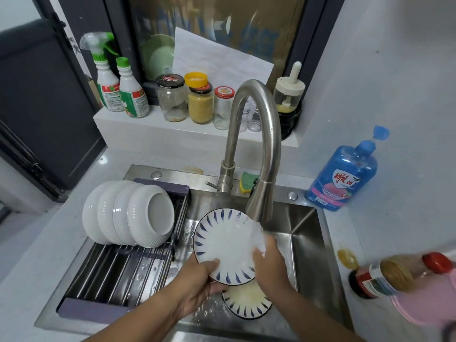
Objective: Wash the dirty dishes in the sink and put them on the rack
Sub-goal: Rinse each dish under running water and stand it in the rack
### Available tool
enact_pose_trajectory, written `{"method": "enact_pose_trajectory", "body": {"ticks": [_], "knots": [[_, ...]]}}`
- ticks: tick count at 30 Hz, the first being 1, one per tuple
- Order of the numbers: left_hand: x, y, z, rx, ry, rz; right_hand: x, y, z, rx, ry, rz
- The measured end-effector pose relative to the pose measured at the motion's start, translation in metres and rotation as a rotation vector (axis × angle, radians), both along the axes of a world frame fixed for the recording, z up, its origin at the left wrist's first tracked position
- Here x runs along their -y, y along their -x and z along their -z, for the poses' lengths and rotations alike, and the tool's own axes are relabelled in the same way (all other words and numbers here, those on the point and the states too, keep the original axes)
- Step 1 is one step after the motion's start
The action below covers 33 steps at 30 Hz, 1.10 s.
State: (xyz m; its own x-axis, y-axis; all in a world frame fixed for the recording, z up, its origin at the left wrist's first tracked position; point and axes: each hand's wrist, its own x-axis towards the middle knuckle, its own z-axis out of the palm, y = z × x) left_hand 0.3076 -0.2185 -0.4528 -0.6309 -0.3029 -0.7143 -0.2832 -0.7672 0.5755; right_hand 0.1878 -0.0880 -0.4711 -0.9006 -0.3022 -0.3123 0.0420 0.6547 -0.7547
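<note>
Aslant, plate (227, 240) face up, lower rim in left hand (197, 285).

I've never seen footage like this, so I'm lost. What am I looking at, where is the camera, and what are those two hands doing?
No machine here: a person washes dishes with bare hands, and the one picture comes from a camera worn on their head, looking down into a sink. The left hand grips the lower rim of a blue-patterned plate, the right hand holds its right edge, under the tap. A second plate lies in the sink. Four white bowls stand on the rack. A sponge sits beside the tap; a blue soap bottle stands on the counter.
</note>
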Motion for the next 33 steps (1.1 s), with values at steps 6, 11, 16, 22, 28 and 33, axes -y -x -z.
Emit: {"method": "enact_pose_trajectory", "body": {"ticks": [6,11,16,22,28,33], "knots": [[-0.002,0.002,-0.015,0.011,-0.004,0.080,0.007,0.008,-0.013,-0.360,-0.534,-0.566],[-0.014,0.007,-0.023,-0.041,-0.006,0.187,0.027,-0.010,-0.035,-0.148,-0.421,-0.765],[-0.003,0.012,-0.025,-0.038,0.014,0.183,0.019,-0.023,-0.052,-0.127,-0.166,-1.014],[0.022,0.017,-0.023,0.043,0.169,0.206,-0.046,0.000,-0.048,-0.299,-0.258,-1.118],[0.044,0.025,-0.023,0.104,0.067,0.272,-0.035,0.021,-0.062,-0.118,-0.065,-0.900],[0.052,0.025,-0.023,0.109,0.286,0.347,-0.015,0.043,-0.078,0.148,0.025,-0.723]]}}
